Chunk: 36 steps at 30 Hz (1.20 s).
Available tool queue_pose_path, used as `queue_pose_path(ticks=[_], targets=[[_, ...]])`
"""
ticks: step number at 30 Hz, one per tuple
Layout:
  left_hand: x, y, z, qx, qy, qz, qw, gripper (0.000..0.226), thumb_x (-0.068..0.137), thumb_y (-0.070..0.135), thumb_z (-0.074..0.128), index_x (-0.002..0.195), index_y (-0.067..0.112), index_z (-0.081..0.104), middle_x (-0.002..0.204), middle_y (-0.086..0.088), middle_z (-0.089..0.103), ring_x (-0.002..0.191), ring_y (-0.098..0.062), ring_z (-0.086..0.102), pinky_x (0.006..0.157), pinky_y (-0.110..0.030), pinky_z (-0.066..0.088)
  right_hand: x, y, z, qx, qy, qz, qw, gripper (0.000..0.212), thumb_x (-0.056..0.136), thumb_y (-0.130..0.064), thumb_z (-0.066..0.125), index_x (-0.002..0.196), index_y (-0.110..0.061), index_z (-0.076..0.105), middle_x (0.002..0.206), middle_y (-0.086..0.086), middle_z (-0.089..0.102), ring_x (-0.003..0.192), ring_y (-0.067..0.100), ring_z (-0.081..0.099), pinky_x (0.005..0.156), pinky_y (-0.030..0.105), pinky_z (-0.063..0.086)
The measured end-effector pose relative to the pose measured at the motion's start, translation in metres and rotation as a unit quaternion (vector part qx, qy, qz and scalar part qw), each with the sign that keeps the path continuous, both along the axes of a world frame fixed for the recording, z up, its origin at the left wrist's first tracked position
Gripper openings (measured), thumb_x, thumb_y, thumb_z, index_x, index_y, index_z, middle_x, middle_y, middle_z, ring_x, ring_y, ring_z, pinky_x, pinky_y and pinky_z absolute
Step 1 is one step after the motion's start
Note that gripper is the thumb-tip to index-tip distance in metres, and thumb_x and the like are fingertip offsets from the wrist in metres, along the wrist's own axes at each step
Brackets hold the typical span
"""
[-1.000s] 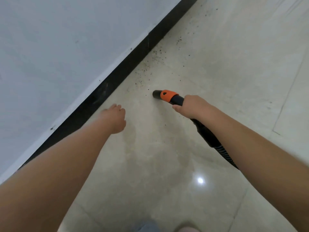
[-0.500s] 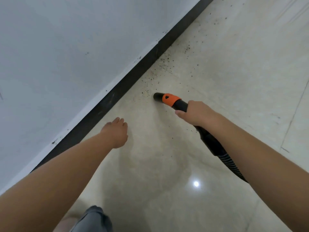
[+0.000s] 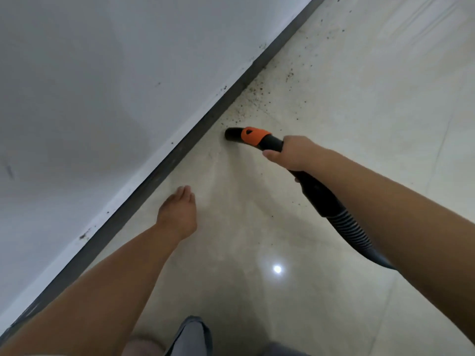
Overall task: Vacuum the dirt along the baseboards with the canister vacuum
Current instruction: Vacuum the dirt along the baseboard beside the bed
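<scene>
1. The baseboard [image 3: 180, 150] runs diagonally; dirt [image 3: 257, 98] lies against it.
2. The right hand [image 3: 290, 152], the nearer one, grips the vacuum nozzle [image 3: 234, 134], whose long axis points at the baseboard, specks just beyond.
3. The left hand [image 3: 177, 214] hangs relaxed, holding nothing.

You have a single wide-angle view, worn on your head, looking forward and steeply down at the glossy beige tiled floor [image 3: 334, 124]. It faces along the dark grey baseboard strip [image 3: 180, 147], which runs diagonally from lower left to upper right under the white painted wall [image 3: 102, 86]. Both forearms enter from the bottom edge, close to the lens. No second view shares the scene.
</scene>
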<state>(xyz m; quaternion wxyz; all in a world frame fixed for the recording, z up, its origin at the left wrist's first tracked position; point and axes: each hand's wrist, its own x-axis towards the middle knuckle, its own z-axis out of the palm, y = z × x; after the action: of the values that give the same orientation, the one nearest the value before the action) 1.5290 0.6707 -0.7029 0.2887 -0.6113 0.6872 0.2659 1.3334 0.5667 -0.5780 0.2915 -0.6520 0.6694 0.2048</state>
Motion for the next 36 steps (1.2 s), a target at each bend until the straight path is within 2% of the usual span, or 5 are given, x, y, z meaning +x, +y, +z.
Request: queue_pose_path(ticks=[17, 24, 28, 33, 36], targets=[[0.008, -0.004, 0.0, -0.039, -0.001, -0.092, 0.995, 0.058, 0.097, 0.012, 0.029, 0.15, 0.006, 0.009, 0.159, -0.008, 0.002, 0.147, -0.017, 0.004, 0.117, -0.027, 0.011, -0.007, 0.054, -0.022, -0.008, -0.01, 0.033, 0.999, 0.045, 0.093, -0.048, 0.045, 0.112, -0.007, 0.047, 0.07, -0.001, 0.042, 0.063, 0.018, 0.047, 0.049, 0.025, 0.034], [0.004, -0.006, 0.009, -0.083, 0.004, -0.061, 0.995, 0.038, 0.095, 0.011, 0.035, 0.132, 0.007, 0.041, 0.14, -0.006, 0.038, 0.127, -0.019, 0.043, 0.101, -0.027, 0.037, -0.001, 0.03, -0.021, -0.024, -0.02, -0.004, 1.0, 0.046, 0.094, -0.045, 0.045, 0.118, -0.005, 0.048, 0.069, -0.001, 0.043, 0.054, 0.011, 0.044, 0.045, 0.022, 0.031], [0.005, -0.004, 0.002, -0.105, 0.035, -0.052, 0.992, 0.044, 0.096, 0.013, 0.035, 0.139, 0.007, 0.037, 0.149, -0.005, 0.031, 0.137, -0.015, 0.032, 0.109, -0.025, 0.028, 0.013, 0.053, -0.022, 0.02, -0.012, 0.069, 0.997, 0.047, 0.093, -0.048, 0.045, 0.116, -0.007, 0.049, 0.072, 0.0, 0.044, 0.069, 0.018, 0.05, 0.051, 0.023, 0.034], [0.016, -0.002, 0.0, -0.114, 0.083, -0.049, 0.989, 0.05, 0.096, 0.01, 0.035, 0.145, 0.01, 0.031, 0.156, -0.003, 0.02, 0.145, -0.013, 0.018, 0.114, -0.021, 0.018, 0.01, 0.003, -0.019, -0.061, 0.011, 0.031, 0.998, 0.049, 0.096, -0.045, 0.041, 0.12, -0.003, 0.049, 0.087, 0.007, 0.048, 0.077, 0.022, 0.047, 0.065, 0.026, 0.034], [0.018, -0.003, -0.002, -0.14, 0.104, -0.073, 0.982, 0.046, 0.086, -0.004, 0.041, 0.131, 0.0, 0.051, 0.142, -0.016, 0.043, 0.132, -0.026, 0.045, 0.104, -0.029, 0.04, 0.008, -0.014, -0.018, -0.065, 0.022, 0.055, 0.996, 0.05, 0.096, -0.045, 0.04, 0.119, -0.001, 0.05, 0.088, 0.009, 0.049, 0.078, 0.023, 0.048, 0.066, 0.027, 0.035]])
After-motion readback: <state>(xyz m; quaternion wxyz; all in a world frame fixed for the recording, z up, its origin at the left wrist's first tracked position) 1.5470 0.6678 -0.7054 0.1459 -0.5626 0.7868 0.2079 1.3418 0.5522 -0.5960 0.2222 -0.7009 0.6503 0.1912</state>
